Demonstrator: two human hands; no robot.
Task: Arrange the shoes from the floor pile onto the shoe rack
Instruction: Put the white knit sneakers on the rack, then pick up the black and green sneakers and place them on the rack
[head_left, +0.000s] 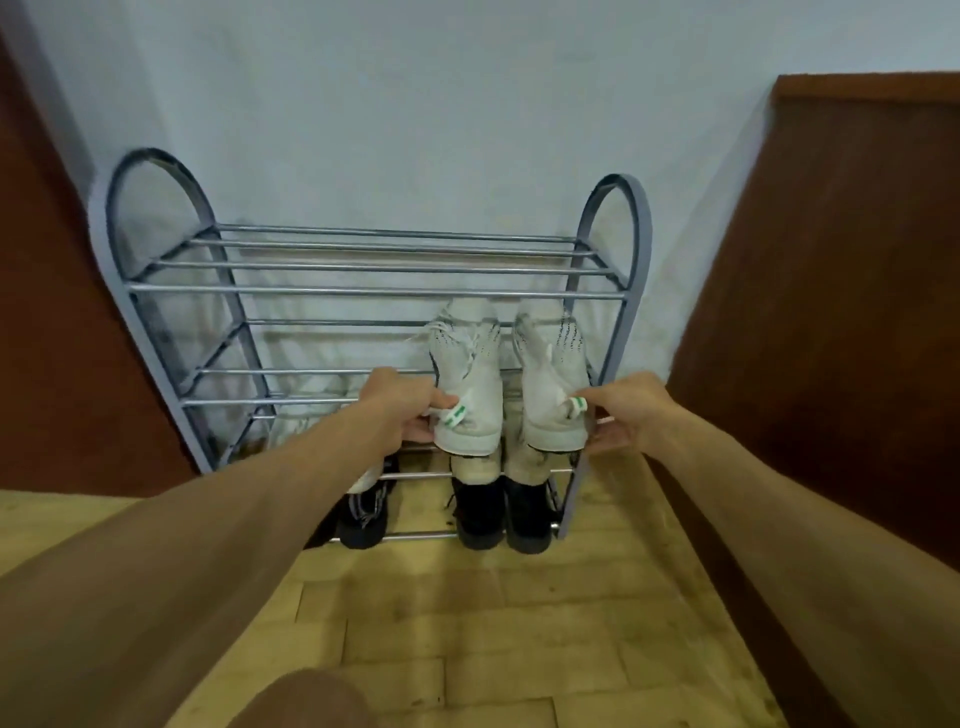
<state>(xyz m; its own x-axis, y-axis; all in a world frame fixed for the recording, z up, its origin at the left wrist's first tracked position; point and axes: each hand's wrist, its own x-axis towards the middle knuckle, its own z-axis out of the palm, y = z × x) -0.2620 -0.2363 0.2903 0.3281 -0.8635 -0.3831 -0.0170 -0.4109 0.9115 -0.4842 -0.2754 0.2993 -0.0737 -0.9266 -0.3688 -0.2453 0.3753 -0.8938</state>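
Pinch grips (402, 413) (631, 415) on both sneaker heels (470, 439)

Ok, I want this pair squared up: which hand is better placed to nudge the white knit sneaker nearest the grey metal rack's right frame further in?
Right. The right-hand grip pinches the heel of that right-side white knit sneaker; the left-hand grip holds the other white knit sneaker beside it.

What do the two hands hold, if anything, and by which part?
The left hand holds the left white sneaker by its heel; the right hand holds the right white sneaker by its heel too.
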